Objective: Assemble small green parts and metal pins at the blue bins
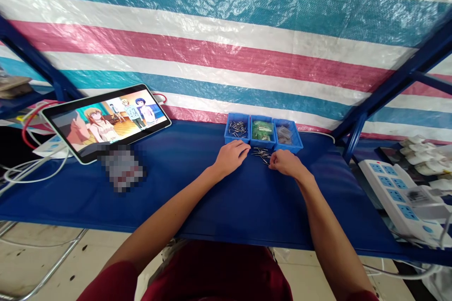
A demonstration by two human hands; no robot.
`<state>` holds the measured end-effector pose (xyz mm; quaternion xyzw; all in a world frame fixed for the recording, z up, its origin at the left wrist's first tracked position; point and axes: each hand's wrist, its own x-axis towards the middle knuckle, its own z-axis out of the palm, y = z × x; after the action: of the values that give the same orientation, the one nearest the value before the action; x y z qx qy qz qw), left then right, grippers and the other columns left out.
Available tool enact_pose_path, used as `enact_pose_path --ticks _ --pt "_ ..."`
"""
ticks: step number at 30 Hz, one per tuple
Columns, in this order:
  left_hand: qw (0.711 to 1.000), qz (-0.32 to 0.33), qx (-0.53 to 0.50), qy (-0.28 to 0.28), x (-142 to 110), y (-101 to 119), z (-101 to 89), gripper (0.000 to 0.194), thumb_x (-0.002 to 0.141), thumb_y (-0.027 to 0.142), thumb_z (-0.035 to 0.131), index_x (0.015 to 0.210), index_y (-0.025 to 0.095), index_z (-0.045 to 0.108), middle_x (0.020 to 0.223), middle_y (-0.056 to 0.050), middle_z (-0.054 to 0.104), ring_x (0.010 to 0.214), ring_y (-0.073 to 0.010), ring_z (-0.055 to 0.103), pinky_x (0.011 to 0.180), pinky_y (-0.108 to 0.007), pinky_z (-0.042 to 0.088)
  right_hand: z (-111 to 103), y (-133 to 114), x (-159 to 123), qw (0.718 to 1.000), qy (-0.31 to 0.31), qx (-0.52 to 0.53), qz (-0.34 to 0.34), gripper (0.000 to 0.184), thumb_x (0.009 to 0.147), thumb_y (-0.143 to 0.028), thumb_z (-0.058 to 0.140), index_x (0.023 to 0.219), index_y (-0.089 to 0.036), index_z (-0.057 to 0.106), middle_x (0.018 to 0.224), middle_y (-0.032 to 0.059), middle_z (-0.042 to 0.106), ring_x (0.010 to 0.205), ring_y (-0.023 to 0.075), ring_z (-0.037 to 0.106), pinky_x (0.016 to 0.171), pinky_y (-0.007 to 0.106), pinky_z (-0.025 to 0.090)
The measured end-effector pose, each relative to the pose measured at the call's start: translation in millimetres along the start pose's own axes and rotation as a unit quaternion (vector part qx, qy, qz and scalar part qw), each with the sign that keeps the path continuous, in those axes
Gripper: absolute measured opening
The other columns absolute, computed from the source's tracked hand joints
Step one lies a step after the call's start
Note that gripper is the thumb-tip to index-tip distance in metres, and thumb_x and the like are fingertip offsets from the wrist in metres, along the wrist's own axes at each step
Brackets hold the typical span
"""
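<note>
A small pile of thin metal screws or pins (261,153) lies on the blue tabletop between my two hands. My left hand (232,156) rests at the left of the pile, fingers stretched toward it and slightly apart, just in front of a blue bin (227,139) with similar metal pieces in it. On the pile's right edge, my right hand (286,162) is curled with its fingertips pinched together; whatever is between them is hidden. Behind the pile stand a blue bin (263,143) with green plastic packets and another blue bin (290,146) with clear bags.
A tablet (116,122) playing a cartoon leans at the left, with cables beside it. A blurred-out object (125,169) lies before it. On the right are a white power strip (391,188) and a blue metal frame (383,82). Striped sheeting (247,61) hangs behind.
</note>
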<state>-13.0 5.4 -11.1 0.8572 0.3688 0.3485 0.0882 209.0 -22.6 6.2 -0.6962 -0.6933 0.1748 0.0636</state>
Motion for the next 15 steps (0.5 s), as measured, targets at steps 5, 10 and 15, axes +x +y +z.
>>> enact_pose_path --ticks 5,10,15 --pt "0.984 -0.108 -0.131 -0.046 1 5 1.4 0.022 0.089 0.028 0.055 0.086 0.017 0.074 0.08 -0.003 0.073 0.066 -0.0157 0.062 0.065 -0.026 0.046 -4 -11 -1 0.988 -0.015 0.121 -0.09 0.007 0.071 -0.02 0.062 0.066 -0.019 0.066 0.057 -0.0001 0.061 0.057 0.0141 0.054 0.054 0.025 0.034" --pt "0.946 -0.162 -0.276 -0.052 -1 9 7.7 0.029 0.084 0.039 0.062 0.092 0.015 0.076 0.079 -0.004 0.074 0.066 -0.0156 0.063 0.063 -0.024 0.046 5 -27 1 0.943 0.054 0.299 -0.138 0.024 0.077 -0.041 0.06 0.075 -0.018 0.065 0.056 -0.002 0.056 0.053 0.0133 0.05 0.054 0.025 0.038" --pt "0.935 -0.183 -0.302 0.025 -1 11 13.1 0.029 0.082 0.04 0.064 0.082 0.014 0.077 0.074 -0.005 0.072 0.064 -0.0145 0.062 0.063 -0.024 0.048 16 -34 2 0.934 0.112 0.306 -0.149 0.026 0.078 -0.044 0.061 0.075 -0.018 0.065 0.054 -0.0025 0.052 0.05 0.0128 0.046 0.052 0.026 0.036"
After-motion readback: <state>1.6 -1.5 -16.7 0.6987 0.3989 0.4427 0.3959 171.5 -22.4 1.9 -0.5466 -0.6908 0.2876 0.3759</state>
